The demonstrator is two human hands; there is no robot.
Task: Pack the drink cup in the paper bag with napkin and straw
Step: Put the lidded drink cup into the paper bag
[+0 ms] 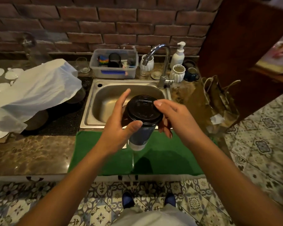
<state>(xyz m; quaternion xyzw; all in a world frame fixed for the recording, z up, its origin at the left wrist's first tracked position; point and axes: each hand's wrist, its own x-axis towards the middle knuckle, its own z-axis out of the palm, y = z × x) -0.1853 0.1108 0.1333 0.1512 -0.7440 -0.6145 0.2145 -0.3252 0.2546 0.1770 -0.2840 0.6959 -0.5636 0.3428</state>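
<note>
- The cup (141, 132) is being held in the air above the green mat (167, 157) at the front of the surface (31, 154), just in front of the sink (108, 101); it is not resting on anything.
- Its black lid (144, 110) is sitting on top and looks seated, though I cannot tell whether it is fully pressed down.
- The left hand (119, 126) is gripping the cup's side under the lid rim, thumb in front and fingers wrapped behind: that grip is clamped on the cup.
- The right hand (173, 118) is curling round the far side, thumb tip resting on the lid's edge, fingers against the cup wall; it seems to be steadying or pressing the lid.
- The bag (219, 101) is standing open at the right end of the surface, well apart from the cup, with something white showing low on it, perhaps a napkin.
- No straw is visible.
- By my reading, packing is only beginning: the cup is not yet in the bag, and napkin and straw appear left to do.
</note>
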